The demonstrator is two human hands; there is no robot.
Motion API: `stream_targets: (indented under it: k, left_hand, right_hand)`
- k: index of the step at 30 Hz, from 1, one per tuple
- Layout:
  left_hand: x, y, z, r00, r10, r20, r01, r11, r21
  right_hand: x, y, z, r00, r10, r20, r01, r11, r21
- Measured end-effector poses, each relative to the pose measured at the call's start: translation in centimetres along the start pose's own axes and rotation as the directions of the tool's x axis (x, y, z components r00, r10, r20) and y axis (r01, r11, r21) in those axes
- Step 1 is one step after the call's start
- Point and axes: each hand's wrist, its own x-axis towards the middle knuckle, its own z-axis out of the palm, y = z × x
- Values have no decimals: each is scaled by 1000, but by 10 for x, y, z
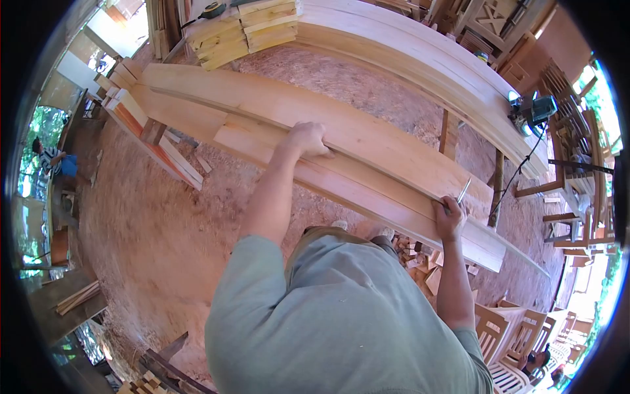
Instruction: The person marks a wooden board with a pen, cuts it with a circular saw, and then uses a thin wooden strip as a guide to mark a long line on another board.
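Note:
A long thin wooden strip (525, 259) lies lengthwise over pale planks, its right end sticking out past them. My left hand (307, 139) is closed over this strip near the middle, fingers curled on its far edge. Farther right, my right hand (450, 219) is closed on a slim, pencil-like silver tool (464, 190) that points up and away. The right hand rests at the strip and the near plank (394, 203); its fingertips are partly hidden. A wider board (367, 141) lies just beyond the strip.
Stacked long boards (394, 49) stand across from me, with a green power tool (531, 111) and its cord at their right end. Yellowish wood blocks (243, 33) are piled at the back left. Offcuts (426, 262) lie near my feet. Wooden chairs (518, 335) stand lower right. A person (56, 161) is far left.

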Motion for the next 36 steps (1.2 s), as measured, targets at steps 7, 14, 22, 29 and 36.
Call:
stream_targets:
  k: [7, 14, 22, 29, 36]
  left_hand:
    - [11, -14, 14, 999, 44, -2, -44, 999, 4]
    - [9, -15, 16, 994, 69, -86, -69, 998, 1]
    - [3, -5, 8, 995, 81, -61, -78, 996, 52]
    - [13, 46, 11, 977, 200, 74, -208, 972, 109]
    - [9, 131, 63, 946, 321, -38, -315, 941, 121]
  right_hand:
    - [-1, 5, 5, 1000, 15, -3, -15, 1000, 14]
    - [-1, 0, 1, 999, 41, 14, -41, 999, 3]
    - [-2, 8, 4, 1000, 16, 3, -16, 1000, -14]
    - [-3, 12, 7, 999, 54, -6, -54, 998, -16]
    - [-3, 10, 5, 998, 44, -47, -47, 997, -54]
